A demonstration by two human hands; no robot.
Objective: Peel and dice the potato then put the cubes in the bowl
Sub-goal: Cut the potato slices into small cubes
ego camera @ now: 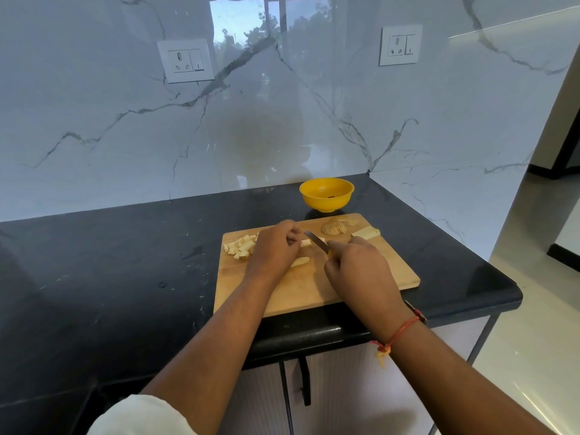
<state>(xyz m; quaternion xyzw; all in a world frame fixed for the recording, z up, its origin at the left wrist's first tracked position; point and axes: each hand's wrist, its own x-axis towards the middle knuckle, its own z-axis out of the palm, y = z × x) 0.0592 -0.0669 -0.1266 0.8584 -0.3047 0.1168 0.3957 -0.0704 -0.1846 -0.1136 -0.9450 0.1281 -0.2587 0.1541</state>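
Your left hand [276,246] pinches a potato strip [306,243] down on the cutting board [392,271], and your right hand [357,271] grips the knife [315,240], its blade across the strip. Tuck those fingertips back and cut straight down in even steps. Cubes [240,246] pile at the board's left. The yellow bowl [326,193] sits just beyond it.
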